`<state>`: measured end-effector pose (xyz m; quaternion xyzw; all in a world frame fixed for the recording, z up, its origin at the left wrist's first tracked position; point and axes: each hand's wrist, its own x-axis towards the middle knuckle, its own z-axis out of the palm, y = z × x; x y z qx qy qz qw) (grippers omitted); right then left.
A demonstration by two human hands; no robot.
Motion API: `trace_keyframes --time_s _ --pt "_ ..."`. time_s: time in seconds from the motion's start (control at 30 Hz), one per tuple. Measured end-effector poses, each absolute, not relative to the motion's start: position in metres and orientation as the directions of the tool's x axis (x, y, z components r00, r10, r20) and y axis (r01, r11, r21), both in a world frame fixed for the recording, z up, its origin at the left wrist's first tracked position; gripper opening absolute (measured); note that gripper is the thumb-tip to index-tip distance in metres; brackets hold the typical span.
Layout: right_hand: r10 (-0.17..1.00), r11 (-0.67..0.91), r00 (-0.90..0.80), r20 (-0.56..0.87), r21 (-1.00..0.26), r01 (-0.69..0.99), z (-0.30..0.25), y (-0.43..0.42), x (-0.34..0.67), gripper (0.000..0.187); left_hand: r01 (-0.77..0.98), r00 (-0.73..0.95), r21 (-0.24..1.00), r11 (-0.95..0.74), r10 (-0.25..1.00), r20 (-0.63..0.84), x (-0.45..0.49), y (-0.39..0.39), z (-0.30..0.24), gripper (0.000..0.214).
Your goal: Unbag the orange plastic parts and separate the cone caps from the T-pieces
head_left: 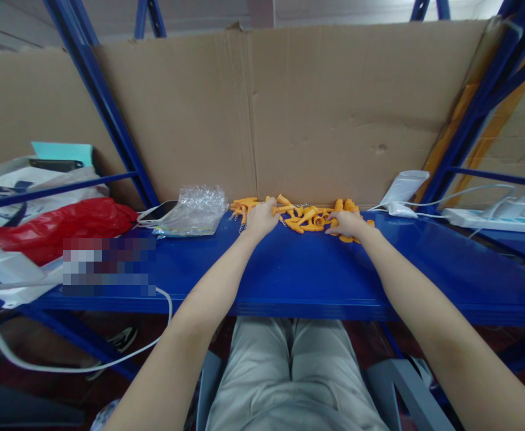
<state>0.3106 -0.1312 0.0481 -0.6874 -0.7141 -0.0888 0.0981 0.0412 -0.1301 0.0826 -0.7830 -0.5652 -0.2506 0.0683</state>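
A row of orange plastic pieces, some with small metal chains like keychains, lies along the back of the blue shelf, against the cardboard. At the left part of the row, my left hand is closed with curled fingers on an orange keychain piece; its fingertips are partly hidden. My right hand grips some orange pieces at the right end, thumb and fingers bent around them. Between the two hands more orange pieces lie in a loose heap. The exact shape of the held pieces is too small to tell.
A clear plastic bag and a phone lie left of the row. Farther left are a red plastic bag and a white cable. A power strip sits at right. Blue posts and a cardboard wall bound the shelf.
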Motion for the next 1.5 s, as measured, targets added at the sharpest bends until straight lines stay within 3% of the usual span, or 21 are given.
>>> trace_keyframes --time_s 0.37,0.5,0.57,0.67,0.77,0.87,1.03,1.2,1.27,1.37,1.5 --pt "0.955 0.051 -0.07 0.287 0.075 0.996 0.05 -0.137 0.303 0.029 0.889 0.321 0.148 -0.434 0.819 0.475 0.041 -0.123 0.076 0.026" --pt "0.902 0.119 -0.143 0.406 0.084 0.989 0.056 -0.143 0.293 0.03 0.836 0.408 0.119 -0.536 0.752 0.518 0.04 -0.118 0.071 0.028" --pt "0.853 0.215 -0.196 0.483 0.017 0.976 0.059 -0.146 0.284 0.029 0.816 0.448 0.093 -0.57 0.726 0.522 0.04 -0.117 0.069 0.028" --pt "0.818 0.423 -0.262 0.511 -0.228 0.877 0.06 -0.149 0.265 0.031 0.785 0.499 0.072 -0.615 0.698 0.514 0.041 -0.118 0.067 0.027" --pt "0.847 0.518 -0.335 0.413 -0.501 0.693 0.057 -0.151 0.248 0.038 0.744 0.554 0.064 -0.666 0.667 0.499 0.043 -0.119 0.065 0.026" --pt "0.874 0.48 -0.379 0.303 -0.654 0.585 0.053 -0.151 0.24 0.038 0.695 0.604 0.058 -0.717 0.625 0.495 0.045 -0.12 0.062 0.025" --pt "0.903 0.427 -0.323 0.284 -0.679 0.597 0.05 -0.148 0.241 0.036 0.638 0.625 0.078 -0.766 0.575 0.528 0.048 -0.116 0.058 0.039" --pt "0.953 0.296 -0.111 0.282 -0.786 0.542 0.054 -0.15 0.241 0.035 0.54 0.563 0.047 -0.84 0.403 0.721 0.05 -0.115 0.059 0.06" --pt "0.97 0.225 -0.024 0.242 -0.858 0.461 0.057 -0.153 0.24 0.037 0.512 0.532 0.062 -0.857 0.373 0.76 0.052 -0.117 0.06 0.049" --pt "0.982 0.179 0.0 0.189 -0.93 0.321 0.06 -0.156 0.239 0.041 0.452 0.592 0.126 -0.883 0.403 0.698 0.057 -0.123 0.06 0.023" --pt "0.983 0.175 0.007 0.186 -0.939 0.295 0.06 -0.155 0.239 0.047 0.388 0.698 0.207 -0.898 0.433 0.57 0.068 -0.134 0.055 0.02"
